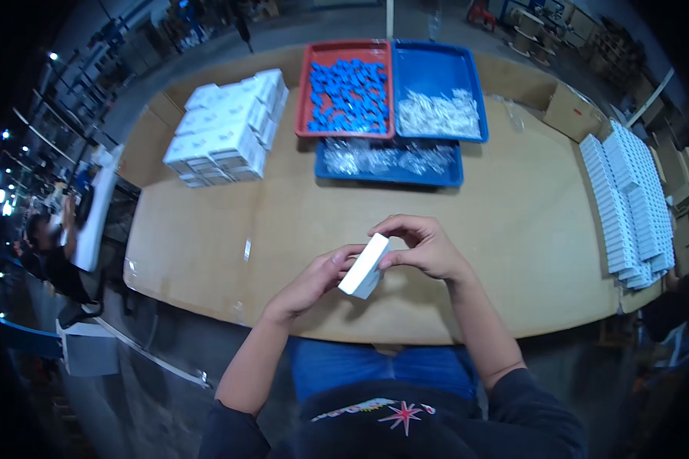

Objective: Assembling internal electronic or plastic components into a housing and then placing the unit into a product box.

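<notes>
A small white box (365, 268) is held tilted above the near middle of the table, between my two hands. My left hand (319, 280) grips its lower left end, the thumb along its side and the other fingers partly hidden behind it. At the upper right end, my right hand (423, 246) pinches the box between thumb and fingers. The box looks closed from this side; its far face is out of sight.
White boxes (218, 134) are stacked at the back left. A red tray (302, 107) of small blue parts adjoins a blue tray (436, 69) with clear-wrapped pieces; a lower blue tray (390, 180) holds clear packets. Rows of white boxes (628, 203) line the right edge. Someone (57, 252) sits far left.
</notes>
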{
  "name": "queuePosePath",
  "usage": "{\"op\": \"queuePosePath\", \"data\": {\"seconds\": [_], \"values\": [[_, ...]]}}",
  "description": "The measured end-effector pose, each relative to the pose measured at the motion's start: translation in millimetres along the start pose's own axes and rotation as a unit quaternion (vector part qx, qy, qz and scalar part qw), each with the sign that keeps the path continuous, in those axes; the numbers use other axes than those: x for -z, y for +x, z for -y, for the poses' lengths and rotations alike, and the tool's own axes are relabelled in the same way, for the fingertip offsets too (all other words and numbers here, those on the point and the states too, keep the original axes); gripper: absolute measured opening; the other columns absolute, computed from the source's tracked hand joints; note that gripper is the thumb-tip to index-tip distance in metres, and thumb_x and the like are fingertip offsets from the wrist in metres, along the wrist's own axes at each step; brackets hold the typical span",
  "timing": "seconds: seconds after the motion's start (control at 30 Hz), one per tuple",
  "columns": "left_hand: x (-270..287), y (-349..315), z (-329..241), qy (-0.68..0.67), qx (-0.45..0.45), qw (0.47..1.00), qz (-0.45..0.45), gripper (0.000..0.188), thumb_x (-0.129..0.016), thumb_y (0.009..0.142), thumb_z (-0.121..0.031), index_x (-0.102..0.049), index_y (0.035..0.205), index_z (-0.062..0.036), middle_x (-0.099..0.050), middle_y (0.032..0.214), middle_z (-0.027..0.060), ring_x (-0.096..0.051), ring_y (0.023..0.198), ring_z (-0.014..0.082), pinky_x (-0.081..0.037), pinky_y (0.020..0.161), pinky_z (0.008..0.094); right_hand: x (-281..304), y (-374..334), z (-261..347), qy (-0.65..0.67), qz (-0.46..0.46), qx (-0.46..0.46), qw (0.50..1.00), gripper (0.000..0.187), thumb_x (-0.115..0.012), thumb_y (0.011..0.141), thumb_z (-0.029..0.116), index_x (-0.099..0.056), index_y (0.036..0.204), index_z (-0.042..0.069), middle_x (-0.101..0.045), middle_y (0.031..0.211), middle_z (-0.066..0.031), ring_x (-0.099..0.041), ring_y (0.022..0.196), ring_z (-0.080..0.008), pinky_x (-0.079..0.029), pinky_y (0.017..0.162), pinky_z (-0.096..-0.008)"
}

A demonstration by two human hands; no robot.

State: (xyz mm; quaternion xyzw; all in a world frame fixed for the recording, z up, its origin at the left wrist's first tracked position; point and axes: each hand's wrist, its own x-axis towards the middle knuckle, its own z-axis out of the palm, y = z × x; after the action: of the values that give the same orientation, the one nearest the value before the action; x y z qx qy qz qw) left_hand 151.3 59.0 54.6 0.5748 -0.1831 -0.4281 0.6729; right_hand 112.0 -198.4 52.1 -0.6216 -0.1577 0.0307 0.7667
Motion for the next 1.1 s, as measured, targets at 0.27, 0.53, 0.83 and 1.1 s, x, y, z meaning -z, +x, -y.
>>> {"op": "queuePosePath", "data": {"seconds": [0.27, 0.53, 0.83, 1.1], "values": [[-72.3, 18.2, 74.9, -0.226, 0.002, 0.971, -0.078, 0.066, -0.049, 0.111, -0.043, -0.033, 0.163, -0.0065, -0.056, 0.141, 0.0107, -0.061, 0.123, 0.0194, -0.046, 0.11, 0.0357, -23.6, -76.3, -32.3, -0.186, -0.149, 0.043, 0.97, 0.068, -0.084, 0.088, 0.017, -0.055, 0.147, 0.001, -0.059, 0.148, -0.0185, -0.056, 0.139, -0.0292, -0.042, 0.118, -0.0406], [-112.0, 22.8, 75.0, -0.273, 0.059, 0.952, -0.129, 0.054, -0.048, 0.11, -0.045, -0.044, 0.149, -0.0074, -0.061, 0.124, 0.0094, -0.067, 0.107, 0.0176, -0.057, 0.091, 0.0337, -42.3, -100.9, -58.3, -0.327, -0.184, 0.114, 0.92, 0.079, -0.075, 0.091, 0.045, -0.052, 0.149, -0.002, -0.056, 0.149, -0.0227, -0.056, 0.137, -0.0392, -0.041, 0.118, -0.0475], [-123.0, 22.6, 64.2, -0.281, 0.03, 0.944, -0.168, 0.056, -0.045, 0.112, -0.051, -0.051, 0.141, -0.0039, -0.064, 0.119, 0.0072, -0.065, 0.107, 0.0143, -0.054, 0.089, 0.0305, -38.0, -92.0, -73.5, -0.349, -0.171, 0.204, 0.898, 0.085, -0.071, 0.092, 0.055, -0.053, 0.147, -0.008, -0.056, 0.144, -0.0314, -0.06, 0.126, -0.0453, -0.051, 0.104, -0.049], [-131.0, 19.1, 65.4, -0.266, 0.035, 0.946, -0.18, 0.054, -0.043, 0.112, -0.051, -0.053, 0.134, -0.0026, -0.065, 0.115, 0.008, -0.067, 0.1, 0.0144, -0.056, 0.084, 0.0309, -44.6, -92.8, -70.7, -0.349, -0.196, 0.225, 0.888, 0.082, -0.067, 0.095, 0.056, -0.055, 0.143, -0.009, -0.059, 0.14, -0.0319, -0.062, 0.123, -0.0465, -0.052, 0.102, -0.0506]]}}
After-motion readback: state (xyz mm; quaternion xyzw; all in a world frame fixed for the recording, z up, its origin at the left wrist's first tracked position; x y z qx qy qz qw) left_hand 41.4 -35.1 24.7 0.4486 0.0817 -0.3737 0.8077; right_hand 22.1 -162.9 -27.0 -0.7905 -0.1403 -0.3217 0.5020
